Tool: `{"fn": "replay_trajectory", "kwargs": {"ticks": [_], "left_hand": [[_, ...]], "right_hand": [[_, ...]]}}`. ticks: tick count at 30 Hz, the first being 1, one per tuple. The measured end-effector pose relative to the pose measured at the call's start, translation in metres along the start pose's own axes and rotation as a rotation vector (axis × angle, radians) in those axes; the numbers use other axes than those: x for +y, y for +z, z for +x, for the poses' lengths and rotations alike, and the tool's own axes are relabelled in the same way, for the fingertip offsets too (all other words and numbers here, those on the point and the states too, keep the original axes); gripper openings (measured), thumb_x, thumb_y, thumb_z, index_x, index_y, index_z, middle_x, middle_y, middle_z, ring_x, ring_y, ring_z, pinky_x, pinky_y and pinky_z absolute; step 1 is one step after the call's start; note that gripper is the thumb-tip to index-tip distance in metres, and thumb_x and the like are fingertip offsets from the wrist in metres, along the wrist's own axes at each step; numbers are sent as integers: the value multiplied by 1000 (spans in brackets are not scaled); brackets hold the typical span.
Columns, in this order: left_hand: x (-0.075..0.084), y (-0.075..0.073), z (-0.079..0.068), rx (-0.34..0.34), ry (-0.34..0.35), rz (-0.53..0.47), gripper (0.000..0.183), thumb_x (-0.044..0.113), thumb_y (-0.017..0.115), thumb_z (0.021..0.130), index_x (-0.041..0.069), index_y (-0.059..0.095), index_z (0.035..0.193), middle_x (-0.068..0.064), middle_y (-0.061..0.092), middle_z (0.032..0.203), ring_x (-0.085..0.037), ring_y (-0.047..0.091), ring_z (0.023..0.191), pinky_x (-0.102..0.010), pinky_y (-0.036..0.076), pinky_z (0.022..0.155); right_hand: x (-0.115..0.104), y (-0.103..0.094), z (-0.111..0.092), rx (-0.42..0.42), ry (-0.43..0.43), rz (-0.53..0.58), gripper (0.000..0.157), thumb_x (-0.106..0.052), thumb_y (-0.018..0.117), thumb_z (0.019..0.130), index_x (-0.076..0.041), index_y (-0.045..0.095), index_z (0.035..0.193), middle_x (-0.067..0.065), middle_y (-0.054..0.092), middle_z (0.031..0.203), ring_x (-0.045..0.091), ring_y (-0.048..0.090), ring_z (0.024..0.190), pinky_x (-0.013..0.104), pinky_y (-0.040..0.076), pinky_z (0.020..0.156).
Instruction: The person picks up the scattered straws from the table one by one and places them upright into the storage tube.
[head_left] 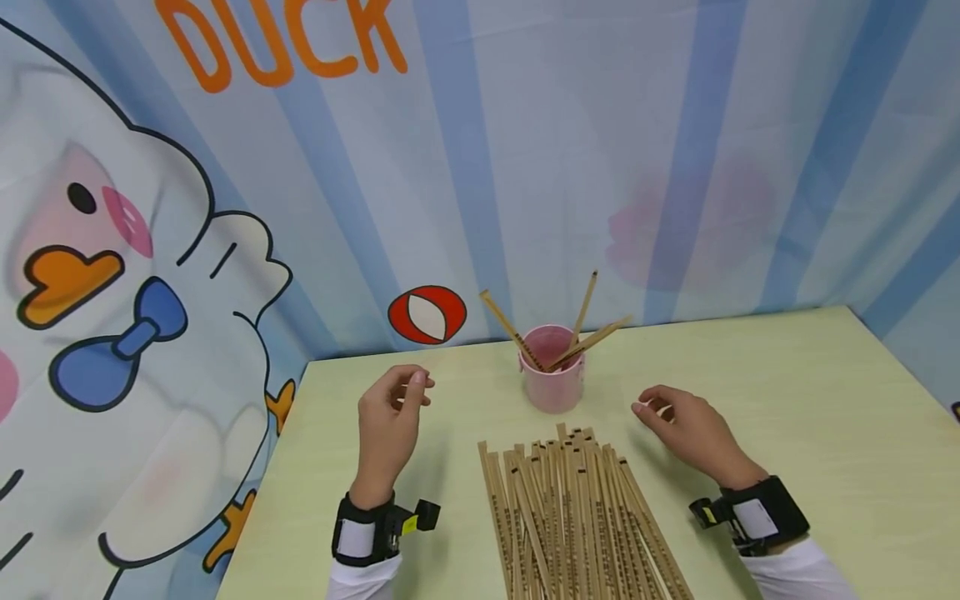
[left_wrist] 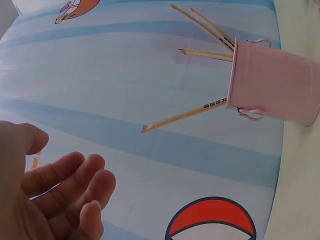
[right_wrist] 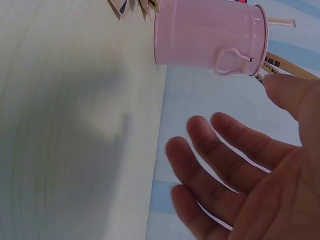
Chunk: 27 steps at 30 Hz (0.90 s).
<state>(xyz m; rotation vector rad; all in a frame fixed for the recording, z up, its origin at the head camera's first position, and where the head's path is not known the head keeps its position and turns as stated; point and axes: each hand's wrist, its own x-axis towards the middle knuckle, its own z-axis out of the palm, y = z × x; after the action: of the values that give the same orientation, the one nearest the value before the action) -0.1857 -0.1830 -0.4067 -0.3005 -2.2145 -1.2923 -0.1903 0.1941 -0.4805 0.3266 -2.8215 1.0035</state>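
Note:
A pink pail with small side handles stands upright near the back of the table. Several paper-wrapped straws lean out of it in different directions. In front of the pail lies a large pile of the same brown wrapped straws, printed with dark characters. To the left of the pail hovers my left hand, its fingers loosely bent around nothing. My right hand hangs over the table on the pail's right, fingers relaxed and apart in the right wrist view, touching nothing.
The pale yellow table ends at a fabric backdrop with blue stripes and a duck picture. Each wrist wears a black strap with a small camera. The near end of the straw pile runs out of the head view.

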Motion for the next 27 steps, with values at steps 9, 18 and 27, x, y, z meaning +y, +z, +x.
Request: {"fn": "replay_trajectory", "kwargs": {"ticks": [9, 18, 27], "left_hand": [[-1, 1, -2, -19, -5, 29, 29, 36, 51, 94, 12, 67, 95, 0, 68, 84, -11, 60, 63, -31, 50, 53], [-3, 0, -3, -18, -10, 43, 31, 38, 50, 94, 12, 67, 96, 1, 68, 84, -10, 60, 62, -32, 50, 53], [-4, 4, -4, -26, -6, 45, 31, 38, 50, 94, 12, 67, 95, 2, 68, 83, -8, 60, 62, -31, 51, 53]], "right_hand": [[-3, -6, -7, -282, 20, -9, 27, -40, 63, 85, -14, 58, 83, -3, 56, 75, 11, 49, 62, 32, 40, 56], [-2, 6, -15, -444, -36, -33, 28, -37, 70, 77, -16, 55, 68, -7, 45, 57, 8, 40, 49, 27, 34, 49], [-14, 19, -20, -426, 22, -135, 25, -27, 71, 73, -16, 54, 59, -8, 43, 51, 9, 40, 47, 27, 29, 47]]}}
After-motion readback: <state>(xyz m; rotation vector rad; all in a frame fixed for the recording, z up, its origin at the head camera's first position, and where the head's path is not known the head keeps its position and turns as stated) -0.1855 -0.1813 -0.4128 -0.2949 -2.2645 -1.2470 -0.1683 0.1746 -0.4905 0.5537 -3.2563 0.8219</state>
